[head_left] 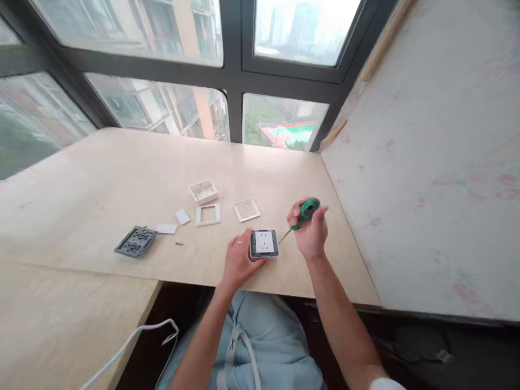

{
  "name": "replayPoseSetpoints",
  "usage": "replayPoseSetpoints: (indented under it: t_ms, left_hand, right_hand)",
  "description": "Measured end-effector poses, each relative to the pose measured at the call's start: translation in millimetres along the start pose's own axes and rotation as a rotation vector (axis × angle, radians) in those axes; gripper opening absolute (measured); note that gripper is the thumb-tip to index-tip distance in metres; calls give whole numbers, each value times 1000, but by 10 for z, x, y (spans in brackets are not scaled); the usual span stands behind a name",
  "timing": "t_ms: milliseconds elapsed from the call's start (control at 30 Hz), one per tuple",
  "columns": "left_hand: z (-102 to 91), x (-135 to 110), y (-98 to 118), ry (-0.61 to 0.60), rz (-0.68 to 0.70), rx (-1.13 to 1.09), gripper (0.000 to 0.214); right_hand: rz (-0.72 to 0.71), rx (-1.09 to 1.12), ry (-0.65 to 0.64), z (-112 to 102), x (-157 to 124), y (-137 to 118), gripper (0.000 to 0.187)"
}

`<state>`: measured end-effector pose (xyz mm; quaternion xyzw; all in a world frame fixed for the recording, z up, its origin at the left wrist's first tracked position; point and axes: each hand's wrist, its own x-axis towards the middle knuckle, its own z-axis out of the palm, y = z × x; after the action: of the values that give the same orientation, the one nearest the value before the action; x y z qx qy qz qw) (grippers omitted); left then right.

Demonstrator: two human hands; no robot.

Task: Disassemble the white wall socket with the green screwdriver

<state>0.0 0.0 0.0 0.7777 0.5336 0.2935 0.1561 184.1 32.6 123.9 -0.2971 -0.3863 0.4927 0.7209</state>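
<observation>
My left hand (239,259) rests on the wooden table (122,179) and holds the left side of a wall socket (264,243), a white face in a grey frame, lying face up. My right hand (311,232) is closed round the green and black handle of a screwdriver (305,212). Its thin shaft slants down to the left, and the tip is at the socket's right edge.
Farther back lie a white back box (203,191), two white square frames (208,214) (247,210), two small white cover pieces (182,216) (167,228), a small screw (179,244) and a grey switch module (136,241). A wall (426,162) bounds the right side; windows stand behind.
</observation>
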Motion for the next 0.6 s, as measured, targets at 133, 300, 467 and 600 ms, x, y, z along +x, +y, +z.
replayPoseSetpoints:
  t_ms: [133, 300, 467, 600]
  left_hand:
    - [-8, -8, 17, -5, 2, 2, 95]
    - [-26, 1, 45, 2, -11, -4, 96]
    - [-40, 10, 74, 5, -25, -30, 97]
    - [-44, 11, 76, -1, -28, -43, 96]
  right_hand:
    - [6, -24, -3, 25, 33, 70, 58]
    - [-22, -30, -29, 48, 43, 123, 55]
    - [-11, -123, -49, 27, 23, 167, 56]
    - [-40, -184, -63, 12, 1, 186, 54]
